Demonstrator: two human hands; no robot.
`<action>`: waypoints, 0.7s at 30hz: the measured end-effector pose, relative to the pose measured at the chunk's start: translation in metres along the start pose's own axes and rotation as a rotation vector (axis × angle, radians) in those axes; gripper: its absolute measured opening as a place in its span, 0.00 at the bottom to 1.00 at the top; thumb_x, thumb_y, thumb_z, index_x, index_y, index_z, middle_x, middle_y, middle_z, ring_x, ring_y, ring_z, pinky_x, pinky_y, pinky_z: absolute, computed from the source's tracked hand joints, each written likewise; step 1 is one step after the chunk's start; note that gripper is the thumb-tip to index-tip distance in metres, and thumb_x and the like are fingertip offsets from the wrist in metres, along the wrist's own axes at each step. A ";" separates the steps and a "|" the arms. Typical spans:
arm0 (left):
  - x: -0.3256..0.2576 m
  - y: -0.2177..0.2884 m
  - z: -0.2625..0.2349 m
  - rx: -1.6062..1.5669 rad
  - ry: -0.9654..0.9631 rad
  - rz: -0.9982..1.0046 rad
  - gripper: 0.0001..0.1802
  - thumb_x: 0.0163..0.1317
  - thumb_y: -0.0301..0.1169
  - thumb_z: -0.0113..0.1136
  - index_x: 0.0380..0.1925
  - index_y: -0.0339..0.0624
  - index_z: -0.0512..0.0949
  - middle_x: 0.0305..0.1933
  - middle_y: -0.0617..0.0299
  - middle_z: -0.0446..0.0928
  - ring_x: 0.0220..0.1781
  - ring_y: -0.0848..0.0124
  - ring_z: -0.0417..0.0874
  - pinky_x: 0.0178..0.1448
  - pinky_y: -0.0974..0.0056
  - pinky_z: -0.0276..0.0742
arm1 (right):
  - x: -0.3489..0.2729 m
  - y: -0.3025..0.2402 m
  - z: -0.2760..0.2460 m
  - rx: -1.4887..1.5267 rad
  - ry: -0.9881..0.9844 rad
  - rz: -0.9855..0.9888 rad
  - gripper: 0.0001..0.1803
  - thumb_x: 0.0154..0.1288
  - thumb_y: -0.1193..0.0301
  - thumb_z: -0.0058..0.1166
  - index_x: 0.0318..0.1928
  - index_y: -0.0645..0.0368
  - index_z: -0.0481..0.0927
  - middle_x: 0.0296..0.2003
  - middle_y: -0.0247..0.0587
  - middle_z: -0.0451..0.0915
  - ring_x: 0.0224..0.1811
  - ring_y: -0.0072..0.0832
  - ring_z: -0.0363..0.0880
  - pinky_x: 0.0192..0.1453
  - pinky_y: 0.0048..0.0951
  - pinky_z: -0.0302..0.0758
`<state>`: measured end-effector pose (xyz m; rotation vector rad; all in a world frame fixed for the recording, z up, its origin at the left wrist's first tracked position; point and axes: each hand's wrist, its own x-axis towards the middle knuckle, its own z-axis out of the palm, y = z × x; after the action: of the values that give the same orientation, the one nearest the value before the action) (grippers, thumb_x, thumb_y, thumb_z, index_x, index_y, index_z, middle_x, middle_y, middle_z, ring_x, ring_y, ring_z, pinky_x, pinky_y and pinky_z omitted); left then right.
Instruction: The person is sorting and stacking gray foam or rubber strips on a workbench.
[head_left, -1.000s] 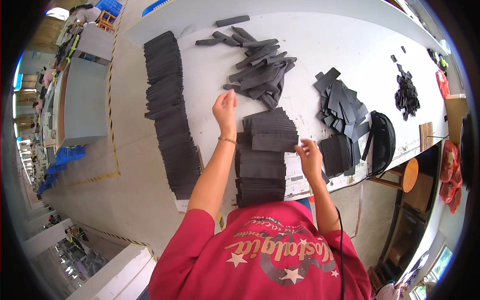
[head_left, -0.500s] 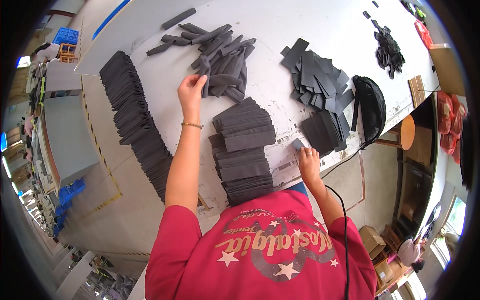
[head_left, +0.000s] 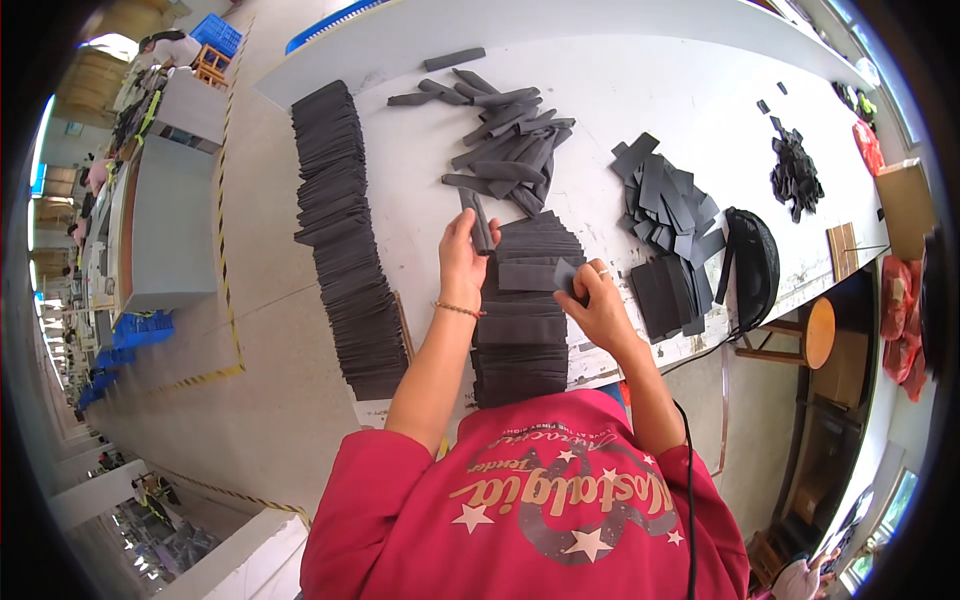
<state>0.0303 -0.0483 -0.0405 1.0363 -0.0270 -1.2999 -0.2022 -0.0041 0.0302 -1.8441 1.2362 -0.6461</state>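
Observation:
My left hand (head_left: 463, 255) is closed on a narrow dark grey strip (head_left: 479, 220) that stands up from its fingers, just left of a long overlapping row of dark rectangular pieces (head_left: 525, 320). My right hand (head_left: 597, 305) pinches a small dark rectangular piece (head_left: 567, 277) over the right edge of that row. Beyond my left hand lies a loose heap of dark strips (head_left: 505, 150) on the white table (head_left: 620, 100).
A long fanned row of dark pieces (head_left: 340, 240) runs along the table's left edge. Piles of dark flat pieces (head_left: 670, 215), a black mesh pouch (head_left: 755, 265) and small black scraps (head_left: 795, 170) lie to the right. A round wooden stool (head_left: 815, 335) stands below the table edge.
My left hand has come back from the loose heap holding a strip. My right hand has lifted from the table edge onto the row with a small piece.

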 end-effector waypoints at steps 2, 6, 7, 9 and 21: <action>-0.012 0.000 -0.004 -0.042 -0.093 -0.041 0.16 0.66 0.32 0.61 0.47 0.36 0.70 0.38 0.56 0.76 0.43 0.58 0.83 0.45 0.58 0.83 | -0.004 -0.018 0.002 -0.022 0.001 0.052 0.15 0.55 0.77 0.63 0.33 0.61 0.66 0.35 0.49 0.67 0.38 0.43 0.68 0.42 0.39 0.69; -0.027 -0.002 -0.005 -0.222 -0.114 -0.115 0.13 0.66 0.29 0.60 0.45 0.33 0.72 0.41 0.53 0.77 0.45 0.58 0.83 0.52 0.54 0.83 | -0.010 -0.008 0.012 -0.113 0.115 -0.292 0.15 0.55 0.78 0.61 0.38 0.62 0.67 0.38 0.52 0.68 0.41 0.49 0.70 0.45 0.44 0.71; -0.028 -0.003 -0.005 -0.234 -0.071 -0.132 0.12 0.67 0.32 0.58 0.42 0.33 0.74 0.39 0.53 0.78 0.42 0.62 0.82 0.48 0.58 0.82 | -0.011 -0.010 0.012 -0.115 0.114 -0.298 0.15 0.55 0.78 0.61 0.38 0.62 0.67 0.38 0.52 0.68 0.41 0.49 0.70 0.45 0.44 0.71; -0.032 -0.002 -0.007 -0.276 -0.059 -0.147 0.12 0.68 0.33 0.57 0.43 0.33 0.73 0.38 0.53 0.78 0.40 0.64 0.82 0.45 0.60 0.81 | -0.014 -0.016 0.016 -0.181 0.100 -0.394 0.16 0.55 0.78 0.61 0.40 0.63 0.67 0.39 0.54 0.68 0.43 0.51 0.71 0.47 0.46 0.71; -0.037 -0.009 -0.020 -0.295 -0.133 -0.150 0.10 0.65 0.26 0.59 0.45 0.39 0.73 0.39 0.58 0.79 0.37 0.67 0.81 0.42 0.63 0.80 | -0.028 -0.027 0.020 -0.341 0.060 -0.349 0.21 0.59 0.76 0.60 0.51 0.61 0.68 0.45 0.51 0.74 0.49 0.51 0.71 0.53 0.43 0.69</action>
<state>0.0220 -0.0060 -0.0387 0.7098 0.1404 -1.4570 -0.1845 0.0340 0.0428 -2.3735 1.1224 -0.7141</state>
